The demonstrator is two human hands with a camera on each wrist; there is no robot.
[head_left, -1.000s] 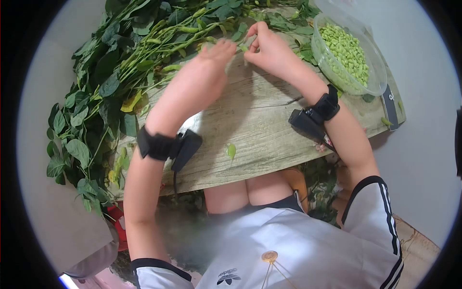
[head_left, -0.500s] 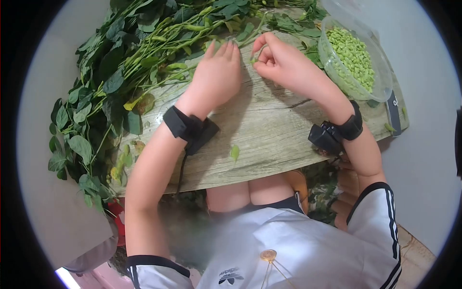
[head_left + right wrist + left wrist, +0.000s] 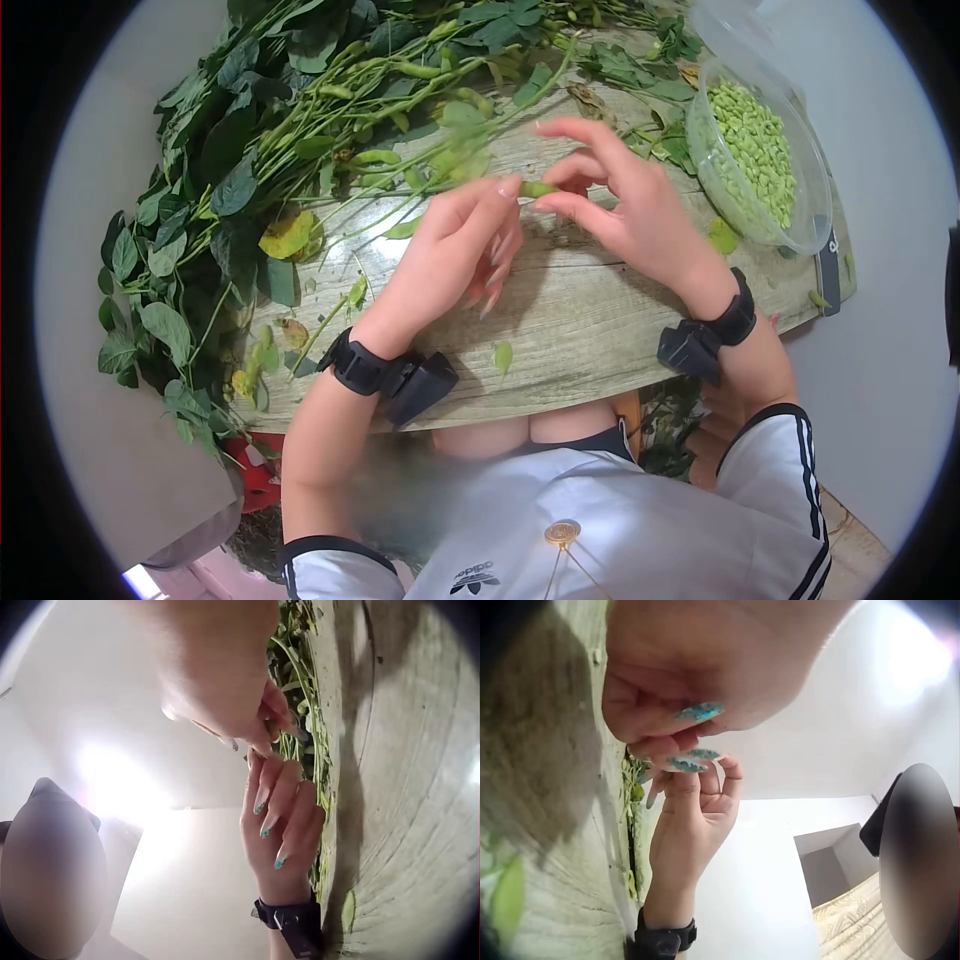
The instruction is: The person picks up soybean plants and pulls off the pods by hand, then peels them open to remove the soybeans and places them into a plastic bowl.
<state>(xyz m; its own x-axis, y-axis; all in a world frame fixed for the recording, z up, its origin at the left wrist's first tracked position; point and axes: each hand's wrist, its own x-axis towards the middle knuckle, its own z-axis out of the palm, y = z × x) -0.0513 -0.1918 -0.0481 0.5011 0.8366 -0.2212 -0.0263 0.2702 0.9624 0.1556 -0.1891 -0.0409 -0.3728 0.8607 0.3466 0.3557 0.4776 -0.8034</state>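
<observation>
A green soybean pod (image 3: 537, 189) spans the gap between the two hands, above the table. My left hand (image 3: 462, 245) pinches its left end between thumb and fingertips, the other fingers curling below. At the pod's right end, my right hand (image 3: 630, 200) grips with the thumb and bent fingers, the index finger raised over it. Both hands meet at the fingertips in the left wrist view, where the pod itself is hidden. Cut soybean stalks (image 3: 400, 90) with leaves and pods lie just beyond the hands.
A clear plastic tub (image 3: 815, 200) of shelled green beans (image 3: 752, 150) stands at the right. Near the front edge of the wooden table (image 3: 590, 320) lies a loose pod (image 3: 503, 357). Yellow leaves (image 3: 287, 235) and plant scraps lie at the left. A dark flat strip (image 3: 828, 270) rests at the right edge.
Both hands have come back from the stalks toward the body and closed together. The left hand, earlier stretched out flat, now pinches the pod that the right hand holds.
</observation>
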